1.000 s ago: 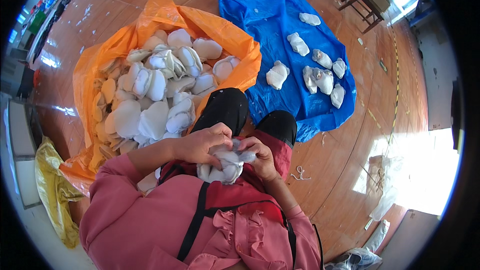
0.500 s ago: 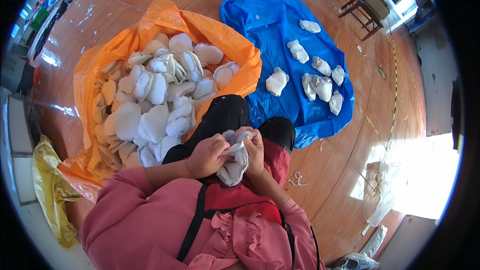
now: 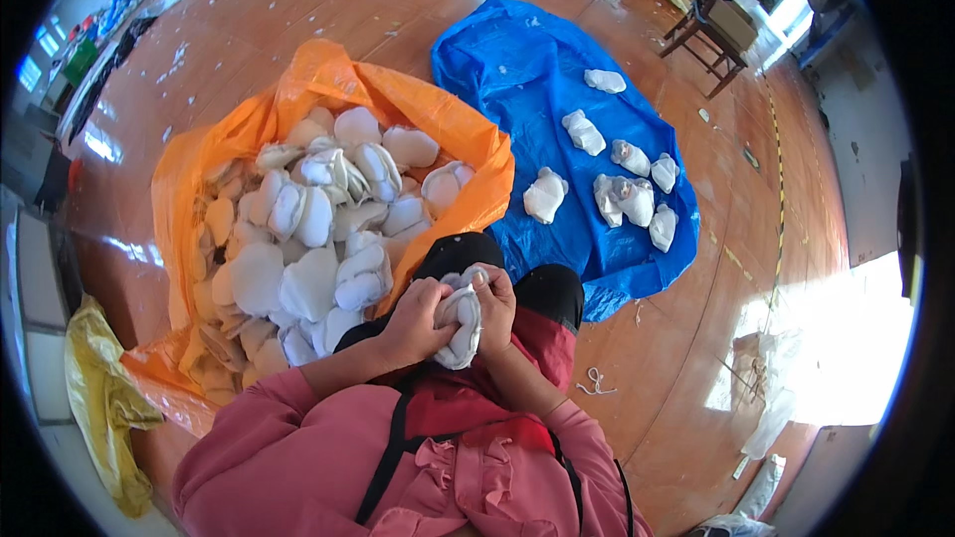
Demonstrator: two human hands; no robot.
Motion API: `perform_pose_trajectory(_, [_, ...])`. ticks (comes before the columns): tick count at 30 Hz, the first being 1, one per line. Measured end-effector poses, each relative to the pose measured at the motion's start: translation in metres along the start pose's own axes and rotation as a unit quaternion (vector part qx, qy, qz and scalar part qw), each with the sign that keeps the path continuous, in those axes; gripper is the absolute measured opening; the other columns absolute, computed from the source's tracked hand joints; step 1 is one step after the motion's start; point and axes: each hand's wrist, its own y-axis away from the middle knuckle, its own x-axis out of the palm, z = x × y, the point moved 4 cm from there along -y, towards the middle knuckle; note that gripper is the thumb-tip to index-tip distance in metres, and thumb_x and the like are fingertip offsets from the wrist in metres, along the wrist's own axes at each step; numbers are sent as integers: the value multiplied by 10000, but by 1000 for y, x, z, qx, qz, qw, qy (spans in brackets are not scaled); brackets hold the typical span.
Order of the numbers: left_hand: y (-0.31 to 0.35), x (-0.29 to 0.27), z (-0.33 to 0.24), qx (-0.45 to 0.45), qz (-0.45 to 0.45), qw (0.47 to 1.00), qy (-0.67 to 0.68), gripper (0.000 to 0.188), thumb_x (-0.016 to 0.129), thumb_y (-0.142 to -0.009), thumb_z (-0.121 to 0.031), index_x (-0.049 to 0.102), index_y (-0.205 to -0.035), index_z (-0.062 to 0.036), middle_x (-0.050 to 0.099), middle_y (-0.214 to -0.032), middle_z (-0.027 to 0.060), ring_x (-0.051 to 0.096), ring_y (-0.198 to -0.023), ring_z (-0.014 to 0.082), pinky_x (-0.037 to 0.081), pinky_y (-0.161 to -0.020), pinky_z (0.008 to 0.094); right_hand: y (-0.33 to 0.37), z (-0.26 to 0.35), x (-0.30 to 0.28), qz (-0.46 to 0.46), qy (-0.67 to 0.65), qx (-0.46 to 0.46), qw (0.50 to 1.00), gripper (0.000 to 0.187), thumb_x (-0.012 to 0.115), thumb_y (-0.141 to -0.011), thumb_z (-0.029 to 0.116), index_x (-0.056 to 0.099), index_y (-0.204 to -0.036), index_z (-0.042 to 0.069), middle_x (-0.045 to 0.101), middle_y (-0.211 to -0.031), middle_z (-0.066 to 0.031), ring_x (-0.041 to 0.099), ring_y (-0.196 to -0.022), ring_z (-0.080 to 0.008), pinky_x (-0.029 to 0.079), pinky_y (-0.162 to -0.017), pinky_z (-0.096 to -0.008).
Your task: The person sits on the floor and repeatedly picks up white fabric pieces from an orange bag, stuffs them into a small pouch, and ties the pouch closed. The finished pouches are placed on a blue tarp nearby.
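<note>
A folded white fabric piece [image 3: 459, 326], padded and showing some grey at its top, is held over my lap. On its left side my left hand [image 3: 414, 322] is closed, fingers curled against the cloth. My right hand [image 3: 495, 306] grips the opposite side, its thumb pressed near the top edge. Left of my knees, an orange sack [image 3: 398, 89] lies spread open around a heap of flat, rounded white fabric pieces [image 3: 309, 288]. Several small bundled white pieces [image 3: 545, 196] rest on a blue plastic sheet [image 3: 497, 70] ahead and to the right.
A wooden chair [image 3: 708, 45] stands at the far right on the tiled floor. Yellow plastic sacking [image 3: 104, 408] lies at the left. A bit of white string [image 3: 597, 382] is near my right knee, and clear plastic [image 3: 771, 423] lies farther right. Scraps dot the floor.
The fabric piece has been turned and gathered between my hands, and less of its grey part shows. My left fingers have shifted higher around it. The whole view has tilted slightly.
</note>
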Motion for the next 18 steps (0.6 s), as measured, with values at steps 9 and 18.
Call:
perform_pose_trajectory(9, [6,21,20,-180,85,955,219,448,803,-750,-144,574,-1117,-33,632,-1047,88,626,-956,185,505,-839,324,19,7,-31,93,-105,30,990,341,689,-932,141,550,-1230,50,587,-1211,-67,562,-1097,-157,455,-969,-310])
perform_pose_trajectory(18, [3,49,29,-236,159,924,254,392,726,-764,33,589,-1124,-41,628,-1042,45,595,-989,127,493,-880,286,50,4,-63,134,27,84,987,560,838,-790,93,473,-1215,94,519,-1253,-53,504,-1179,-183,408,-1040,-341])
